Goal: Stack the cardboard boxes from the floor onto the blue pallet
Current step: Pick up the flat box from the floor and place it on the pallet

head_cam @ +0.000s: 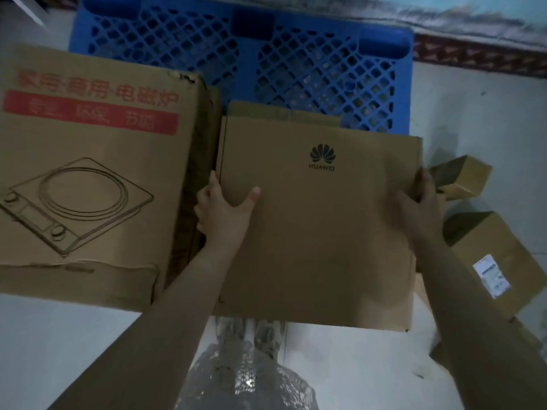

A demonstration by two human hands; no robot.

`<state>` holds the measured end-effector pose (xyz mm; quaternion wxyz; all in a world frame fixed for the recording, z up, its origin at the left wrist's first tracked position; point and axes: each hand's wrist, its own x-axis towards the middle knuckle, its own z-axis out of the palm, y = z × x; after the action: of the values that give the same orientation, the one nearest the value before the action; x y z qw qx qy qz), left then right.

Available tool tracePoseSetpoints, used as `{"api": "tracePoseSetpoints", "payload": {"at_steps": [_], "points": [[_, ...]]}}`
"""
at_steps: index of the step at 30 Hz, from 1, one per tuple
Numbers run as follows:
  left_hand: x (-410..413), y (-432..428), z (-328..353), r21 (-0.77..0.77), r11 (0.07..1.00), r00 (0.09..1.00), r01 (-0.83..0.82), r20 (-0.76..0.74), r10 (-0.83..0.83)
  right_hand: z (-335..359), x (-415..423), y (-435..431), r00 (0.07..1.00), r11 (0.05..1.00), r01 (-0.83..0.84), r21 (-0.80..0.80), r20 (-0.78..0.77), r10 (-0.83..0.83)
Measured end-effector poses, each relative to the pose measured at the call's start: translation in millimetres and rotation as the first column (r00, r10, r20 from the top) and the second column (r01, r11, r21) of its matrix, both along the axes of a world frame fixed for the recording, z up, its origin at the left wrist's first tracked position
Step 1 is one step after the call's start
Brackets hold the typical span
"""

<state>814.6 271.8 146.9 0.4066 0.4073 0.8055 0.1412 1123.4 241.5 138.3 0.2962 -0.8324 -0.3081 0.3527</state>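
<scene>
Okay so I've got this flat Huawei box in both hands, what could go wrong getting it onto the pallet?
1. The left hand and right hand grip only the side edges of the Huawei box, so the wide, thin box might tilt or slip.
2. The big cooktop box sits right beside it and could catch its edge.
3. Small boxes lie on the floor to your right, a possible trip hazard on the way to the blue pallet.

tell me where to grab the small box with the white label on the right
Take the small labelled box by its two long side faces, coming down from above. It lies tilted on the floor with its top exposed, and it looks narrow enough for one hand. Both hands are busy now: the left hand and right hand hold the Huawei box.
</scene>
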Motion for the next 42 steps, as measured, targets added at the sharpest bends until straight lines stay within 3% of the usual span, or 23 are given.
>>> {"api": "tracePoseSetpoints", "payload": {"at_steps": [6, 13, 24, 38, 42], "points": [[-12.3, 8.5, -66.5, -0.07, 0.996, 0.998, -0.054, 0.017, 0.055, -76.4, -14.4, 6.4, 0.997, 0.998, -0.004, -0.063, -0.076, -0.001], [-22.8, 20.3, -109.3, -0.104, 0.991, 0.996, -0.089, 0.013, 0.091, -113.7, -34.4, 13.2, 0.99, 0.992, -0.043, -0.116, -0.139, 0.027], [-22.0, 28.5, -128.0, -0.068, 0.997, 0.996, -0.038, -0.08, 0.033, -129.4, -49.0, 7.2, 0.994, 0.999, -0.007, -0.042, -0.112, 0.002], [-18.5, 27.4, -131.1, -0.065, 0.998, 0.993, -0.011, -0.12, 0.003, -128.0, -49.2, 9.4, 0.993, 0.989, -0.086, -0.123, -0.085, 0.076], [-18.8, 30.1, -123.9, -0.071, 0.997, 0.99, -0.007, -0.138, -0.003, -117.7, -48.7, 14.4, 0.991, 0.987, -0.048, -0.155, -0.13, 0.028]]}}
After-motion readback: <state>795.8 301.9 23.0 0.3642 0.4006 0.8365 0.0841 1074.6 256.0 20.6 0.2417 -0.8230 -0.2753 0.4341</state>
